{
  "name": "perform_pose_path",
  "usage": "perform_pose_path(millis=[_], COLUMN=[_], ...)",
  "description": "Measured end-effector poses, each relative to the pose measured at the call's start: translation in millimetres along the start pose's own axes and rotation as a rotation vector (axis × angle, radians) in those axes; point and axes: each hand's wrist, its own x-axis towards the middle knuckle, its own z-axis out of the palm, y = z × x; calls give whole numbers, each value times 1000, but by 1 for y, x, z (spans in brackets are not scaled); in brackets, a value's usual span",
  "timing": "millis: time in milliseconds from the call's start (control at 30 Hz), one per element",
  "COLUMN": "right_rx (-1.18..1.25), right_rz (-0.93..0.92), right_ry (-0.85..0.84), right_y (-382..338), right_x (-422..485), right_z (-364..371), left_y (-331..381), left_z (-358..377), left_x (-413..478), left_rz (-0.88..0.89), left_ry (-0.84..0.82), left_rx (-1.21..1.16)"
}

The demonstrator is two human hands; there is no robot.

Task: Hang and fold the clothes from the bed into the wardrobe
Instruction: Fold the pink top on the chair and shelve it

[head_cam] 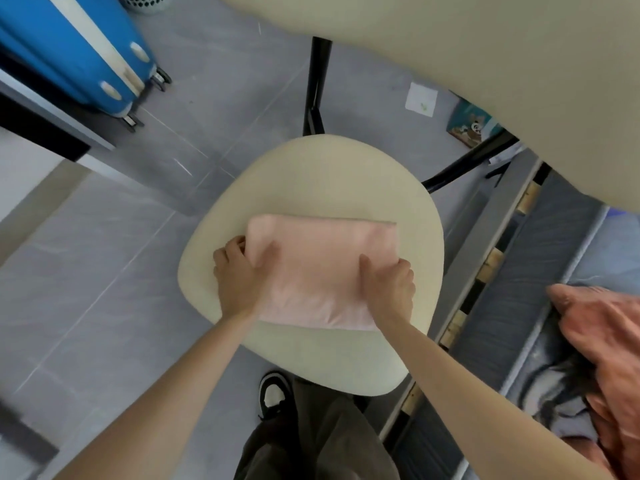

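The folded pink garment lies flat on the cream chair seat, its long axis running left to right between my 2 hands. My left hand pinches its left edge, thumb on top, fingers curled under. My right hand grips the near right corner likewise. Both already hold it, so I judge the lift goes straight up. The bed, with an orange garment, lies to my right; a blue suitcase stands far left.
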Motion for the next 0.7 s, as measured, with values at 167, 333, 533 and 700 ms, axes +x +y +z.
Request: perform_pose_path(millis=[167, 333, 533, 700], right_rx=[48, 146, 169, 152], right_rz=[-141, -281, -434, -592], right_ry=[58, 36, 6, -61], right_y=[7, 10, -9, -42], right_x=[-2, -4, -33, -94], right_z=[12, 5, -22, -41], left_y=[1, 1, -15, -36], left_z=[8, 5, -31, -97], left_x=[3, 5, -20, -61], left_rz=[115, 83, 19, -38], left_ry=[60, 8, 23, 132], left_rx=[62, -27, -282, -399])
